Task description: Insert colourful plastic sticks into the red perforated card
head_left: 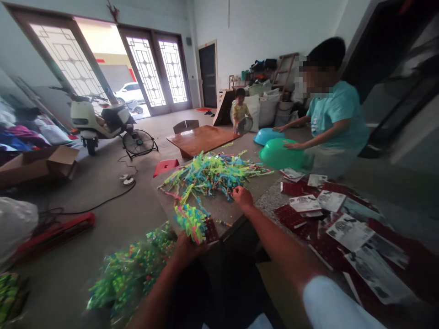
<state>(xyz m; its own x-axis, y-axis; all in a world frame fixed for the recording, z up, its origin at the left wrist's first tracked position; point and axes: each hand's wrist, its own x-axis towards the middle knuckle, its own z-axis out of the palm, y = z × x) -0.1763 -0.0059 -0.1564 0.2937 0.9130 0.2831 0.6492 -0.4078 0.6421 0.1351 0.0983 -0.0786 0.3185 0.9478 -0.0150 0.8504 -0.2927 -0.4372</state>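
Note:
My left hand [185,249] is closed round a bundle of neon green, blue and pink strips [190,219] near the table's front corner. My right hand [243,197] reaches forward and pinches at the near edge of a big loose pile of the same bright strips [212,173] on the grey table [222,208]. What the right fingers hold is too small to name. A clear bag full of green and pink pieces [126,274] lies below my left arm.
Across the table a person in a teal shirt [338,119] has hands on a green basin [281,155] and a blue basin [267,135]. Red cards and printed sheets [343,219] cover the right side. A child, floor fan [139,142], scooter [99,121] and wooden table [202,139] stand behind.

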